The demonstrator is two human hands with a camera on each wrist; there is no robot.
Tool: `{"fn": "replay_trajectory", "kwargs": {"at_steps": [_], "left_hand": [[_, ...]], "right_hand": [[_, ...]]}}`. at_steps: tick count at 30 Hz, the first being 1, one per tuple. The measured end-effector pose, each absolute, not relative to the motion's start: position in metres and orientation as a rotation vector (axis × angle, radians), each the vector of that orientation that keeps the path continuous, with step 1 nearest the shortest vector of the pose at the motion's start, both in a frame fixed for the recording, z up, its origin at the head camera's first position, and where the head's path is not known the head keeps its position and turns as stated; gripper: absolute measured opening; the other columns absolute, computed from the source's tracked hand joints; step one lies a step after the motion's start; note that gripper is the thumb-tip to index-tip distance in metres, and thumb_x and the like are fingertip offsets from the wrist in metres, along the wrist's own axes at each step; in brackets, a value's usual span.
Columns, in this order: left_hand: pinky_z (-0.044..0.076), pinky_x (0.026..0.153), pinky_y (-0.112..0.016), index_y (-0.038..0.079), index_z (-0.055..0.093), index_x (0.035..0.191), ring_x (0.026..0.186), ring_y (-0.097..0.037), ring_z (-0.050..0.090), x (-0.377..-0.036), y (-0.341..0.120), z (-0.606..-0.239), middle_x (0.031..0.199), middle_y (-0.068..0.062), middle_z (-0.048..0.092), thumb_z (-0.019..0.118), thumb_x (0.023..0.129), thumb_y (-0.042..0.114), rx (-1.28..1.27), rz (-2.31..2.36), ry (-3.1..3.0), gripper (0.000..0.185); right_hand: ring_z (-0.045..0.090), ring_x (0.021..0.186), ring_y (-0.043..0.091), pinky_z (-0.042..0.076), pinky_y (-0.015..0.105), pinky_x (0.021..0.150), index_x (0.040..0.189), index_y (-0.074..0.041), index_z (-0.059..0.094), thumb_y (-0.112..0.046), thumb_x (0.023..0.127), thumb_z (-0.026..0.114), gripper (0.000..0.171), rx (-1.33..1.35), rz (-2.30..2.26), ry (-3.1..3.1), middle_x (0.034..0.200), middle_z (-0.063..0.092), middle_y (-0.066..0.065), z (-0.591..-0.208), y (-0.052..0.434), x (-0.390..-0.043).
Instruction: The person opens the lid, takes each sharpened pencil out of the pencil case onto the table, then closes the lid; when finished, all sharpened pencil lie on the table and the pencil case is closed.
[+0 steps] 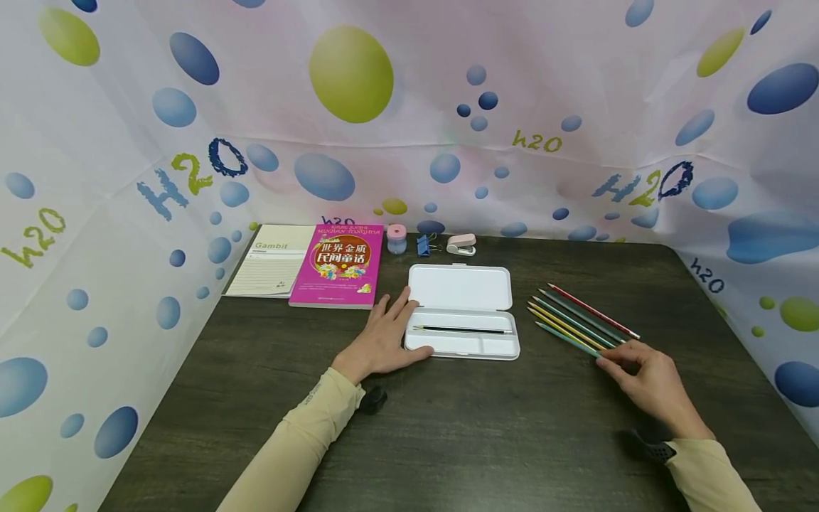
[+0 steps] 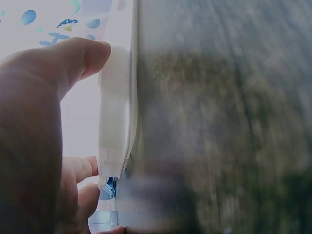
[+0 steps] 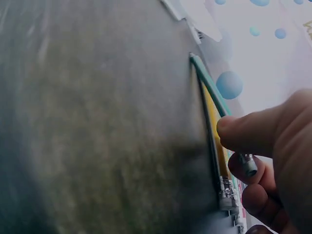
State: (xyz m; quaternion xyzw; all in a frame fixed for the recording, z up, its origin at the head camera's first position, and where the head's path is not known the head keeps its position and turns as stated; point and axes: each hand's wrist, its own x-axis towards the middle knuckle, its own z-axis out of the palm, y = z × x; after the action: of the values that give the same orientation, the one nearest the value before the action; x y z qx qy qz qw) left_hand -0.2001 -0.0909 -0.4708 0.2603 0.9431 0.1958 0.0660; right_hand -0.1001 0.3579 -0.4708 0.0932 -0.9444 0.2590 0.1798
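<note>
A white pencil case [image 1: 459, 287] lies with its lid folded back, and one dark pencil [image 1: 463, 330] rests lengthwise inside it. My left hand [image 1: 382, 338] touches the case's left end with spread fingers, its thumb along the front edge. To the right, my right hand [image 1: 654, 380] pinches a green pencil [image 3: 212, 87] between thumb and fingers near its eraser end. In the right wrist view that pencil slants over the others, its far tip low by the table. Beside it lie a red pencil [image 1: 591, 310], yellow pencils [image 1: 558, 318] and dark green ones, side by side.
Behind the case stand a pink-topped small jar [image 1: 397, 240], a blue binder clip [image 1: 424, 246] and a pink-and-white stapler [image 1: 461, 244]. A pink book [image 1: 339, 267] overlaps a cream notebook [image 1: 269, 263] at the back left. A patterned curtain [image 1: 409, 135] borders the dark table [image 1: 461, 441].
</note>
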Motion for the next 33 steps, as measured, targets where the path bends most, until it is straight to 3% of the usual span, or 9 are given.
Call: {"fn": "replay_trajectory", "kwargs": {"at_steps": [12,33], "left_hand": [[0.009,0.119,-0.057,0.016,0.029,0.157,0.148,-0.047,0.009,-0.199,-0.091,-0.472,0.167,-0.006,0.006,0.059,0.085,0.071,0.78,0.608,2.855,0.095],[0.008,0.119,-0.057,0.017,0.028,0.157,0.148,-0.046,0.008,-0.199,-0.091,-0.472,0.167,-0.005,0.004,0.058,0.085,0.072,0.786,0.592,2.853,0.095]], "right_hand": [[0.045,0.068,0.006,0.037,0.029,0.055,0.086,-0.011,0.079,-0.007,0.077,0.084,0.011,0.335,0.57,-2.736,0.077,0.058,-0.011,-0.472,0.354,-0.101],[0.05,0.071,0.007,0.039,0.022,0.06,0.086,-0.017,0.079,-0.006,0.076,0.084,0.016,0.397,0.594,-2.632,0.079,0.058,-0.013,-0.468,0.347,-0.108]]}}
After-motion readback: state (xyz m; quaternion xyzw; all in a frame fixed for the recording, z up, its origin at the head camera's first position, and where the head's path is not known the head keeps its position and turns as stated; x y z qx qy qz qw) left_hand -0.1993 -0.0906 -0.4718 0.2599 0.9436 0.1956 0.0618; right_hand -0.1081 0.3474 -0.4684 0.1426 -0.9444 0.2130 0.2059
